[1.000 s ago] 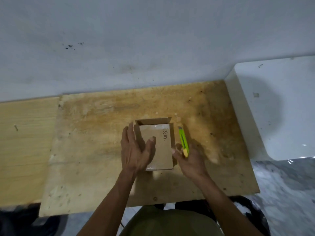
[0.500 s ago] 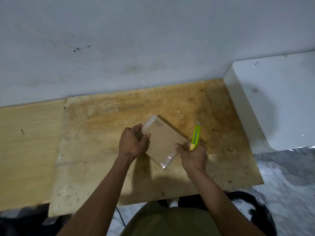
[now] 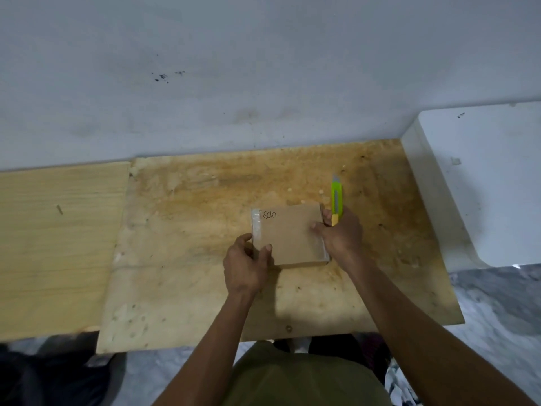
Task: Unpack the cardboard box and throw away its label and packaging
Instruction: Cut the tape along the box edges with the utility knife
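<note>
A small flat cardboard box lies on the stained plywood board, with handwriting near its upper left corner and clear tape along its left and right edges. My left hand grips the box's near left corner, thumb on top. My right hand holds a green and yellow utility knife that points away from me, while its fingers press on the box's right edge.
A paler wooden board adjoins the plywood on the left. A white block-like object stands at the right against the grey wall. Marbled floor and dark shapes show below the board's front edge.
The box has been turned from a diagonal tilt to lie flat and square on the board. Both hands shifted with it, and the knife now points away from me.
</note>
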A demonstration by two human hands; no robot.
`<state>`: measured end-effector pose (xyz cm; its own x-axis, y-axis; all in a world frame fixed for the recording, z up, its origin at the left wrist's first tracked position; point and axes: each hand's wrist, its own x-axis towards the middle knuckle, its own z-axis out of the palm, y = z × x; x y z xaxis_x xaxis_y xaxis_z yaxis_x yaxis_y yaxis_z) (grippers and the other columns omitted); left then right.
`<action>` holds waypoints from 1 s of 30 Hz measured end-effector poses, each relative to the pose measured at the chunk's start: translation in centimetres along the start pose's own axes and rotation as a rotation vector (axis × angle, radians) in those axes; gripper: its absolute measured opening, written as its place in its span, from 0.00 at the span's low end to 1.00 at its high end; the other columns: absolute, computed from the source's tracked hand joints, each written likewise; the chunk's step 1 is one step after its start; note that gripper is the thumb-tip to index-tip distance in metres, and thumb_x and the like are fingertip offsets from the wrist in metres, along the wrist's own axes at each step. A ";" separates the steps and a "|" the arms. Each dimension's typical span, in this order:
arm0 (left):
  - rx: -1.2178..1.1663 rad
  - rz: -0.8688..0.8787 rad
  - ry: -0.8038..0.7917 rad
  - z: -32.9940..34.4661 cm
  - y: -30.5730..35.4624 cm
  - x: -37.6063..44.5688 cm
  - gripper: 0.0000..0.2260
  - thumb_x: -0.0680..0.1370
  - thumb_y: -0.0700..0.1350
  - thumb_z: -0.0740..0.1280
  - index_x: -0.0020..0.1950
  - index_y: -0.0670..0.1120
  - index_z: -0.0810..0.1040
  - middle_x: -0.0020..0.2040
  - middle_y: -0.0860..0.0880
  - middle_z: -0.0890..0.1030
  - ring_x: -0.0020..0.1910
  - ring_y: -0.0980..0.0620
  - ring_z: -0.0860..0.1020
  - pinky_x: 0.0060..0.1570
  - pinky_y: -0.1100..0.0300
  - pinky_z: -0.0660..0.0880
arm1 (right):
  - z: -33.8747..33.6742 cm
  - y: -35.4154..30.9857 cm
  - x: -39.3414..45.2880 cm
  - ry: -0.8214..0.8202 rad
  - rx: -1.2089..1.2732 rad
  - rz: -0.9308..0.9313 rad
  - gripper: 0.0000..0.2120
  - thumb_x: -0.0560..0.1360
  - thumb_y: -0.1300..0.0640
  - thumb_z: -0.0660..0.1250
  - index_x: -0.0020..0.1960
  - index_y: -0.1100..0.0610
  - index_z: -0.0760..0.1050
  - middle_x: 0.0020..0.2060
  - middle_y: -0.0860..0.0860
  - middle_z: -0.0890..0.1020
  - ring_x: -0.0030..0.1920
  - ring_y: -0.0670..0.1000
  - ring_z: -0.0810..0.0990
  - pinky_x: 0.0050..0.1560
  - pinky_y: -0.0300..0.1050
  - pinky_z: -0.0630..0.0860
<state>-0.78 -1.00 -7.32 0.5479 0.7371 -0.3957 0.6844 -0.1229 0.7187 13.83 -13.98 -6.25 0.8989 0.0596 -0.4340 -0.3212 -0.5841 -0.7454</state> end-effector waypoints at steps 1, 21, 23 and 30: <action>0.016 0.005 -0.005 0.0 0.0 0.0 0.26 0.76 0.53 0.73 0.70 0.45 0.74 0.47 0.51 0.82 0.48 0.49 0.82 0.47 0.55 0.78 | 0.0 0.1 0.0 -0.005 0.003 0.002 0.17 0.64 0.57 0.79 0.50 0.55 0.78 0.45 0.51 0.84 0.46 0.53 0.83 0.50 0.56 0.81; 0.629 0.430 -0.155 3.0 2.2 3.4 0.35 0.77 0.72 0.54 0.80 0.60 0.54 0.83 0.49 0.47 0.82 0.42 0.42 0.73 0.34 0.58 | -4.1 3.7 -4.3 -0.096 -0.103 -0.241 0.22 0.82 0.55 0.55 0.75 0.43 0.59 0.42 0.48 0.82 0.41 0.44 0.79 0.39 0.36 0.72; 0.654 0.442 -0.133 3.2 2.0 3.4 0.35 0.77 0.72 0.53 0.81 0.59 0.53 0.84 0.49 0.48 0.82 0.43 0.42 0.74 0.35 0.57 | -3.8 3.8 -4.2 -0.086 -0.152 -0.293 0.23 0.82 0.53 0.54 0.76 0.42 0.57 0.41 0.49 0.82 0.39 0.47 0.79 0.39 0.41 0.73; 0.681 0.481 -0.051 3.7 1.3 3.1 0.34 0.79 0.71 0.50 0.81 0.58 0.53 0.84 0.47 0.50 0.82 0.44 0.43 0.76 0.38 0.55 | -3.4 2.6 -4.0 -0.079 -0.180 -0.272 0.22 0.83 0.52 0.53 0.76 0.48 0.60 0.34 0.49 0.74 0.29 0.40 0.71 0.27 0.23 0.64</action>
<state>3.58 -1.38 -9.74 0.8644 0.4727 -0.1714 0.5027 -0.8035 0.3190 10.44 -18.45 -4.73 0.9164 0.2911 -0.2747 -0.0088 -0.6716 -0.7409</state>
